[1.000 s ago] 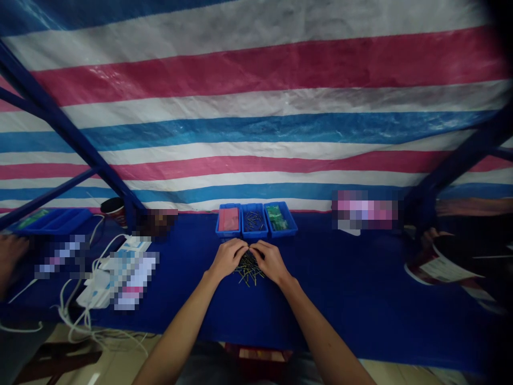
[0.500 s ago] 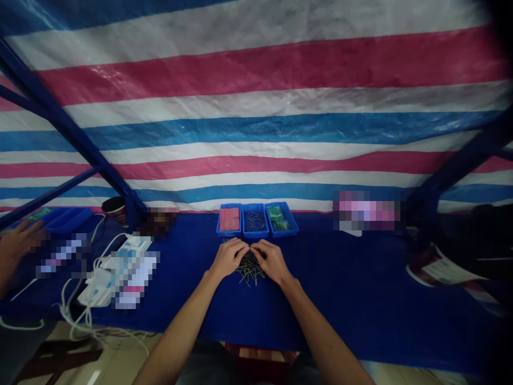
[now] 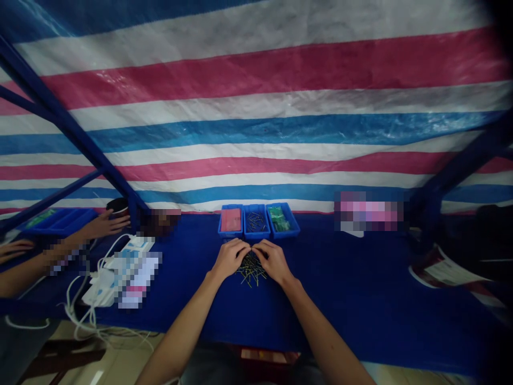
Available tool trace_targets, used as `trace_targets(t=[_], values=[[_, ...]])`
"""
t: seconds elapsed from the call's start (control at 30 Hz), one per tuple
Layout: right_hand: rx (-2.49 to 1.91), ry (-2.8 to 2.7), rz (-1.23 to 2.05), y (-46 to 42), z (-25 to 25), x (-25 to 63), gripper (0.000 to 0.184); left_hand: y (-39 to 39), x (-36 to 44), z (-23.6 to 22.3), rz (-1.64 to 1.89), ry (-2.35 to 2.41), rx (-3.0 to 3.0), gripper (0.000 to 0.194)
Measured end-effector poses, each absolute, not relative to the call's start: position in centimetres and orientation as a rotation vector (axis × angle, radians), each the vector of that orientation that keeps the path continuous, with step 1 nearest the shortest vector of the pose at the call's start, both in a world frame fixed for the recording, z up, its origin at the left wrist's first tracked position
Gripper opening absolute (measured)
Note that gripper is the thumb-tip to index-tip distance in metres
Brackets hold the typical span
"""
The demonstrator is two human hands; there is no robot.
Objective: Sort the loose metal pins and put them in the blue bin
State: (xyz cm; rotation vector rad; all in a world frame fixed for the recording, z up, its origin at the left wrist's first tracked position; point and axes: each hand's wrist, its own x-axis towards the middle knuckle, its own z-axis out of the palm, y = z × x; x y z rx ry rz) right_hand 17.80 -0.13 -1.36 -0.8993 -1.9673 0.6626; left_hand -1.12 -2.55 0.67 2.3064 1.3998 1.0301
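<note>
Head view: left hand (image 3: 229,259) and right hand (image 3: 273,261) rest at a loose pile of thin yellow-tipped pins (image 3: 251,271) on the blue-covered worktop (image 3: 340,278), fingers (image 3: 242,248) curled and meeting at the tips; any grip on a pin cannot be told. Beyond stand three blue trays (image 3: 256,221), the middle one holding similar pins. Farther left, a co-worker's hand (image 3: 106,224) has newly reached toward a dark cup (image 3: 117,207), while the person's hands have barely shifted.

Left hand (image 3: 230,259), right hand (image 3: 273,261), meeting above loose pins (image 3: 251,271)

no legible text anywhere; white packaging (image 3: 134,272) pixelated, printed sheet (image 3: 449,274) at right too blurred to read.
</note>
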Motion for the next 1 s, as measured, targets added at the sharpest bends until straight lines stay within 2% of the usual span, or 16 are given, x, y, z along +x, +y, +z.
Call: trace_targets(t=[0.4, 0.57, 0.77, 1.0], values=[[-0.922, -2.014, 0.688, -0.2, -1.1, 17.6, 0.02, -2.0, -1.4, -0.4, 0.979, 1.492, 2.255, 0.045], [-0.919, -1.992, 0.721, -0.1, -1.1, 17.6, 0.023, -2.1, -1.3, 0.2, 0.992, 1.462, 2.222, 0.04], [-0.953, -1.913, 0.712, 0.0, -1.1, 17.8, 0.018, -2.2, -1.2, 0.5, 1.102, 1.421, 2.15, 0.027], [-0.947, -1.848, 0.703, 0.3, -0.2, 18.4, 0.02, -2.3, -1.3, 0.6, 1.366, 1.455, 2.16, 0.019]])
